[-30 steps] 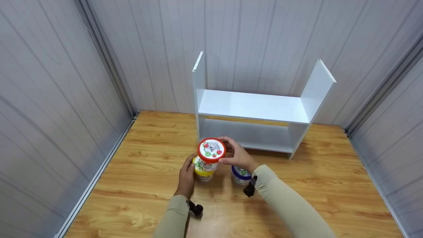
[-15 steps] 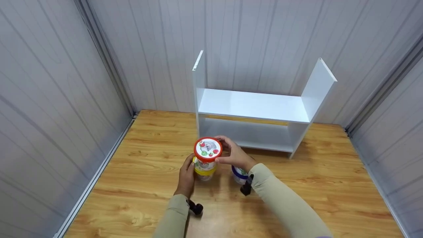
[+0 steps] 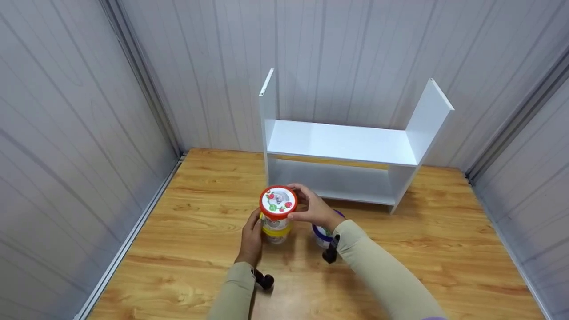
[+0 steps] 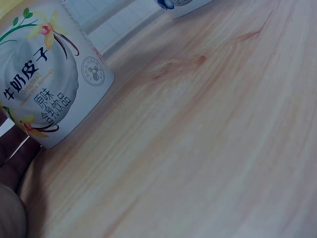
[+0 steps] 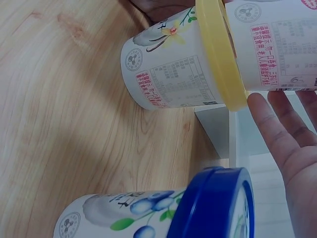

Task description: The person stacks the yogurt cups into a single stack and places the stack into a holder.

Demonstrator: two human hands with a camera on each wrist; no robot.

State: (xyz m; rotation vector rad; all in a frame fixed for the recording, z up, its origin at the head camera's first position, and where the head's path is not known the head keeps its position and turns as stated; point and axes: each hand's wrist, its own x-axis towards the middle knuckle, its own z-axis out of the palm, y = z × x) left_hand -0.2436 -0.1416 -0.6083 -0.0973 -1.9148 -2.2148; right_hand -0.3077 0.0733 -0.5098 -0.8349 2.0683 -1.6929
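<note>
A white paper tub with a red lid stands on top of a second tub with a yellow lid. In the right wrist view the base of the red-lidded tub meets the yellow lid. My right hand holds the red-lidded tub from the right, thumb on the near side and fingers at the far side. Low on the left, my left hand grips the side of the yellow-lidded tub, which rests on the table. A blue-lidded tub stands under my right forearm, partly hidden by it.
Behind the tubs stands a white two-tier shelf unit with tall side panels. The wooden table is bounded by panelled walls at the left, back and right.
My right hand has shifted the red-lidded tub slightly to the left, so that it now sits more squarely over the yellow-lidded one. The left hand has stayed in place.
</note>
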